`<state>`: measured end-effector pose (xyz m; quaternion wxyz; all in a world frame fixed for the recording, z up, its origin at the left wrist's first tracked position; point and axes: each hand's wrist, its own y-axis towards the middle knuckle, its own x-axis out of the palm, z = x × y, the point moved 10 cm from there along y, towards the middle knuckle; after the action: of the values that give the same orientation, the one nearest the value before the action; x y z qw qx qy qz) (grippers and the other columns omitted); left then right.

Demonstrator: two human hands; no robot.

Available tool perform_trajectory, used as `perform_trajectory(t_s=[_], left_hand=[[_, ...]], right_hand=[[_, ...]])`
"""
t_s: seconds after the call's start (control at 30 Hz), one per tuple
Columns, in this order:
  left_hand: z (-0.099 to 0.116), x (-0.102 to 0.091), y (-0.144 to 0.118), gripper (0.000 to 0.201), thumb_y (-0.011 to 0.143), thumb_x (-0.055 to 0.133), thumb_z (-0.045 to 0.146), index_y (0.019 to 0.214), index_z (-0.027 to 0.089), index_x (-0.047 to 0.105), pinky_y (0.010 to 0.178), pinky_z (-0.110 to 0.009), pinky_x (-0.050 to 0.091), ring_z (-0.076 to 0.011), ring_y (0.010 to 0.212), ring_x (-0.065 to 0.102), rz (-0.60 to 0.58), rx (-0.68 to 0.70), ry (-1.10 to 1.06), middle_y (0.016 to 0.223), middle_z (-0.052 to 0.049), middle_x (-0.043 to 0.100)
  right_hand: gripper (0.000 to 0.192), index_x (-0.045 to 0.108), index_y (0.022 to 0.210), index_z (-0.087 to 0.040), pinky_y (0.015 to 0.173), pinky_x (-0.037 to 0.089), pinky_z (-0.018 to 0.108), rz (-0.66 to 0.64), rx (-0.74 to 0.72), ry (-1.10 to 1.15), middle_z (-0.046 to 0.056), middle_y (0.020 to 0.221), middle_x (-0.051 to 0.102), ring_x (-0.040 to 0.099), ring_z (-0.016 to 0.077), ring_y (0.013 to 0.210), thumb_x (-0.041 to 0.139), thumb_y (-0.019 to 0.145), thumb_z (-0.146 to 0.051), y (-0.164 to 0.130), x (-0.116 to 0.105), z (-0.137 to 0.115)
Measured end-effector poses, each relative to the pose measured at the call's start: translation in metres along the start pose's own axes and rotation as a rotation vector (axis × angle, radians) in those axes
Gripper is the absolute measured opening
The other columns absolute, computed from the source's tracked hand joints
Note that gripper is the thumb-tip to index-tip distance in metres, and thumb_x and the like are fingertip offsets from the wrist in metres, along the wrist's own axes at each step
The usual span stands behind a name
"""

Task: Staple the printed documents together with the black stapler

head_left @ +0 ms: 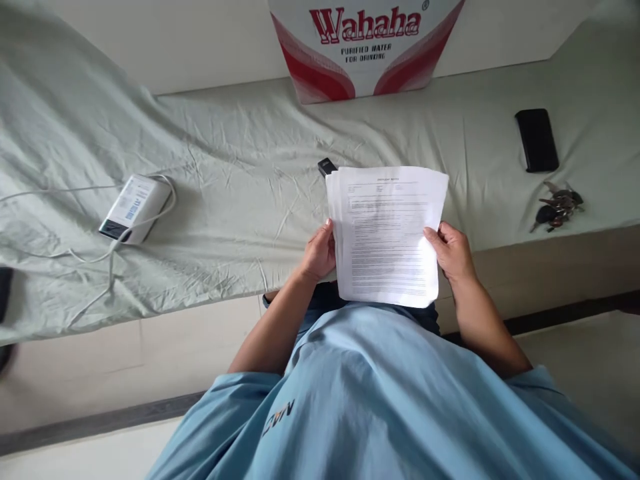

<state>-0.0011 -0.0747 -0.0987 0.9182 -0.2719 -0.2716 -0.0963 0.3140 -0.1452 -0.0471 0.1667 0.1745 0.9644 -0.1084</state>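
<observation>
A stack of printed papers (390,240) is held up in front of my body, its text side facing me. My left hand (319,251) grips the stack's left edge, thumb on the front. On the opposite edge, my right hand (453,250) pinches the sheets with its thumb over the print. The fingers behind the papers are hidden. Several sheets show as slightly fanned layers along the left side. Just beyond the top left corner lies a small black object (327,167), partly covered by the papers.
A pale green cloth (225,167) with wrinkles covers the surface ahead. On it are a white power bank (135,208) with a white cable at left, a Wahaha water carton (367,53) at the back, and a black phone-like object (537,140) and keys (557,205) at right.
</observation>
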Motion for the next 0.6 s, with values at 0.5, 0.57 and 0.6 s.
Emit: perform_trajectory(t_s=[0.5,0.57,0.6], left_hand=[[-0.007,-0.005,-0.005,0.047,0.084,0.097,0.053,0.108,0.015,0.082,0.114,-0.052,0.066,-0.0400,0.123,0.082,0.034,-0.070,-0.079,0.105,-0.013,0.089],[-0.008,-0.005,-0.004,0.045,0.089,0.093,0.054,0.111,0.016,0.082,0.117,-0.052,0.065,-0.0399,0.128,0.081,0.023,-0.069,-0.098,0.108,-0.013,0.089],[-0.008,-0.005,-0.004,0.045,0.090,0.092,0.054,0.112,0.016,0.082,0.118,-0.052,0.064,-0.0401,0.130,0.080,0.019,-0.071,-0.106,0.109,-0.014,0.089]], right_hand=[[0.042,0.077,0.090,-0.025,0.060,0.045,0.029,-0.082,0.059,0.197,-0.002,0.076,0.075,0.061,0.0159,0.064,0.088,0.085,-0.066,-0.006,0.012,0.003],[0.042,0.076,0.089,-0.025,0.061,0.048,0.030,-0.070,0.068,0.210,-0.002,0.077,0.077,0.063,0.0162,0.065,0.089,0.084,-0.064,-0.004,0.013,0.007],[0.041,0.076,0.088,-0.025,0.062,0.049,0.030,-0.068,0.071,0.215,-0.002,0.077,0.077,0.064,0.0164,0.065,0.090,0.084,-0.063,-0.003,0.012,0.009]])
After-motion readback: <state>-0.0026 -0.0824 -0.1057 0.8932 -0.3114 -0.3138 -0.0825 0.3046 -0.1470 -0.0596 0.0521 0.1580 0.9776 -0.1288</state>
